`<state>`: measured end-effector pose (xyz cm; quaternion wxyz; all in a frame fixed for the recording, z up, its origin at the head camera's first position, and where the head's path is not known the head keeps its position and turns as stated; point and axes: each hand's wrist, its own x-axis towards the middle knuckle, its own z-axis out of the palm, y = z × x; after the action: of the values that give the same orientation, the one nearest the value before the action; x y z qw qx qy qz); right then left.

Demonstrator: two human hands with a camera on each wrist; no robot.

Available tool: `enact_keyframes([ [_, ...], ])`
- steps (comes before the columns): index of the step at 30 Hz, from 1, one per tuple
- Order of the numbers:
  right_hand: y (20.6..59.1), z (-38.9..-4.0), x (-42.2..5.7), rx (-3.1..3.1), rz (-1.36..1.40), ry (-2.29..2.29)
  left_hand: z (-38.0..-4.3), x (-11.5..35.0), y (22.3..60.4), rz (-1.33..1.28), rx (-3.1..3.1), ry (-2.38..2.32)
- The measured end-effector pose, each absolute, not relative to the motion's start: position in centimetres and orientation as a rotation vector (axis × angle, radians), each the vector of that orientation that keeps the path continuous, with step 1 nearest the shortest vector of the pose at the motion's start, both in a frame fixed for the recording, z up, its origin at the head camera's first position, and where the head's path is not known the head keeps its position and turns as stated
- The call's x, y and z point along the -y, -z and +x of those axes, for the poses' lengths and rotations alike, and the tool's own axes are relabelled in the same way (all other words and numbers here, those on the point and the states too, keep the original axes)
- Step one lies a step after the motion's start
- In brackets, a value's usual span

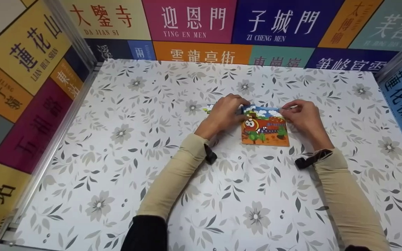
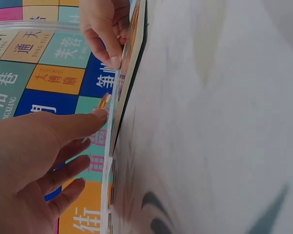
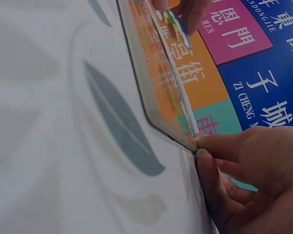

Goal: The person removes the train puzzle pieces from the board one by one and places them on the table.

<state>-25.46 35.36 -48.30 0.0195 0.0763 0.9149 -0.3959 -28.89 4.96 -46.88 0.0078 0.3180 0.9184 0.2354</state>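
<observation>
A square picture puzzle point(image 1: 265, 127) with a red cartoon train, green bushes and a blue sky lies flat on the table. At its upper left edge, my left hand point(image 1: 223, 113) pinches a small puzzle piece point(image 3: 176, 27) just above the board; only part of that piece shows, with the thumb point(image 2: 95, 119) against it in the left wrist view. My right hand point(image 1: 304, 115) pinches the board's upper right corner between thumb and forefinger, as the right wrist view shows. Some loose puzzle pieces point(image 1: 207, 108) lie partly hidden behind the left hand.
A white tablecloth point(image 1: 117, 167) with grey flowers and leaves covers the table. Colourful panels with large Chinese characters point(image 1: 194, 21) stand along the back and both sides. Each wrist wears a black strap point(image 1: 305, 162).
</observation>
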Motion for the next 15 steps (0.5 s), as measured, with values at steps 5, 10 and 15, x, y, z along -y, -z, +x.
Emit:
enact_keyframes([
  [5, 48.3, -25.4, -35.3, -2.819, 0.249, 1.260, -28.9, -3.9, 46.6, 1.011, -2.889, -0.825],
  [10, 48.4, -25.3, -35.2, -2.810, 0.250, 1.280, -29.0, -2.5, 46.3, 0.996, -2.898, -0.920],
  [15, 48.3, -25.4, -35.2, -2.847, 0.227, 1.239, -29.2, -1.0, 46.3, 0.985, -2.907, -0.997],
])
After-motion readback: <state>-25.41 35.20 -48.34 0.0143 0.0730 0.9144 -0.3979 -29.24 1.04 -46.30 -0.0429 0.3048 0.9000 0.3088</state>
